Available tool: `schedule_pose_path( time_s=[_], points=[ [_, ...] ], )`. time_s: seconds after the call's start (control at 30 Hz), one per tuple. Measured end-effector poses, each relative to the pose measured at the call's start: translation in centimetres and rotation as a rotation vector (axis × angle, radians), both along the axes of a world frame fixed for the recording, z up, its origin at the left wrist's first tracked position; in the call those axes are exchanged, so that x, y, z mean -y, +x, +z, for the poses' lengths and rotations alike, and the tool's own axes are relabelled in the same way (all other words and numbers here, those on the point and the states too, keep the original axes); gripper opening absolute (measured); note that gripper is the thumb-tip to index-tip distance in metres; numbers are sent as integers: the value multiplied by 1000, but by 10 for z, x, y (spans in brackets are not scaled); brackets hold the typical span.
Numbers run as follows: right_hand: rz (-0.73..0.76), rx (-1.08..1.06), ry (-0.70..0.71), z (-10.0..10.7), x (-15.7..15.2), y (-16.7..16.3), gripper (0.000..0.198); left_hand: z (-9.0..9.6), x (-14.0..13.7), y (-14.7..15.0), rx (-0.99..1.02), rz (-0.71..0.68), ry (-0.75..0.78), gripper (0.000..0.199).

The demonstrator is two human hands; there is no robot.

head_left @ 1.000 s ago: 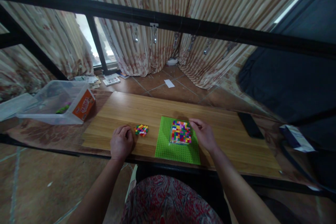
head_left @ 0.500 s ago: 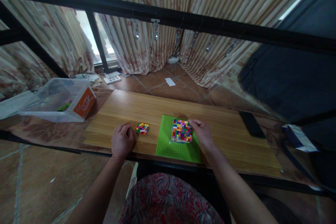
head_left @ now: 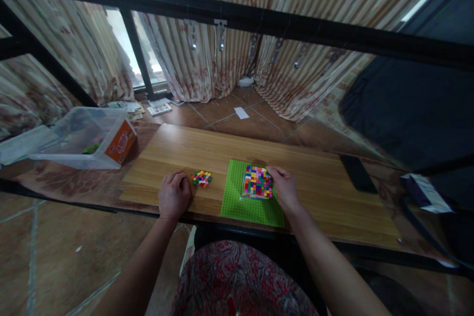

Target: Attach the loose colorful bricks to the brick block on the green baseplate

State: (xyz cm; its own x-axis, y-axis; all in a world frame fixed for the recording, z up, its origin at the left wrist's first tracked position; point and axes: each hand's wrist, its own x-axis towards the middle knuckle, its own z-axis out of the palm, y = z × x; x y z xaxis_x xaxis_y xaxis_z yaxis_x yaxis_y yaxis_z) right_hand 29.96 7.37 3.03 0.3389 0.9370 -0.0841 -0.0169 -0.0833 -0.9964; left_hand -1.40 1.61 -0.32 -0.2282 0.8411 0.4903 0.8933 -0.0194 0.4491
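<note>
A square block of multicoloured toy bricks [head_left: 256,182] stands on the green studded baseplate [head_left: 233,210]. My right hand [head_left: 284,186] is closed at the block's far right corner, thumb and fingers pinched against it. On the wooden board, left of the baseplate, lies a small pile of loose toy bricks [head_left: 202,178]. My left hand [head_left: 174,193] rests just left of that pile, its fingers curled in. Whatever may be inside those fingers is hidden.
A clear plastic bin [head_left: 79,158] with an orange label stands at the left, with some green pieces inside. A dark phone-like slab [head_left: 358,174] lies on the right of the wooden board [head_left: 318,207]. A black metal bar [head_left: 237,16] crosses in front of the curtains.
The view has shifted slightly. Both hands, the brick block and the loose pile keep nearly the same places relative to each other.
</note>
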Motion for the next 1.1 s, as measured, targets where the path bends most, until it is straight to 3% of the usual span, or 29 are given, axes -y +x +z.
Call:
schedule_pose_path(
  time_s=[0.33,0.6,0.7,0.8,0.9,0.97,1.1],
  points=[
    [-61,-5,42,-1,1,-8,26,-5,-1,-1,-7,-18,2,19],
    [18,-79,64,-5,5,0,31,1,1,1,20,-5,-36,19],
    [-55,-73,73,1,9,4,32,2,1,1,28,2,-42,19],
    [-84,94,152,19,15,1,30,2,1,2,27,-2,-42,19],
    [34,275,258,42,26,-18,26,2,1,4,40,-1,-28,18],
    [199,351,304,52,33,-40,24,1,2,5,47,-5,-16,17],
    [570,634,333,48,42,-88,20,2,2,6,48,-1,-16,17]
  ],
)
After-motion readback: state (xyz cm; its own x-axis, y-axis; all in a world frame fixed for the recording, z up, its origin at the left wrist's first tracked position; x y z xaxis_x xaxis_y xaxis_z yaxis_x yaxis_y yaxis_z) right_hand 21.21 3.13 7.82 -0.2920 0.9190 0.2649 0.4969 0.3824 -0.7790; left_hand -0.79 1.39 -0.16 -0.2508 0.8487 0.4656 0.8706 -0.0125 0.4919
